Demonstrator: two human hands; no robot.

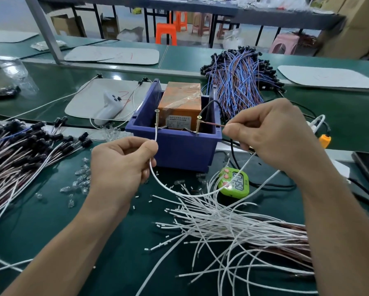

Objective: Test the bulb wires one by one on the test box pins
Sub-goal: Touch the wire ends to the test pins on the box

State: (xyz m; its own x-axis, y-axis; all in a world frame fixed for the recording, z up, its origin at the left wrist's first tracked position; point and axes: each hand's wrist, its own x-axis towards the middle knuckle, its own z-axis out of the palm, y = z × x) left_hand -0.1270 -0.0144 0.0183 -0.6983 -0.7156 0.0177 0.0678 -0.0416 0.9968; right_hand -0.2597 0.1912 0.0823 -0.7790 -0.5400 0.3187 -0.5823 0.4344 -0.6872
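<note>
A blue bin point(179, 146) holds an orange test box point(180, 103) with two upright screw pins, the left pin point(156, 118) and the right pin point(198, 123). My left hand point(119, 165) pinches a white wire point(168, 188) whose tip touches the left pin. My right hand point(269, 133) pinches a brown wire point(213, 124) whose bare end touches the right pin. The white wire loops down between both hands. Its bulb is hidden.
A pile of white and brown wires point(232, 227) lies at front right. Wires with black bulb holders point(25, 150) lie at left, a blue-brown bundle point(241, 77) behind the bin. A green timer point(234, 182), loose clear bulbs point(78, 184) and a white controller point(108, 107) lie nearby.
</note>
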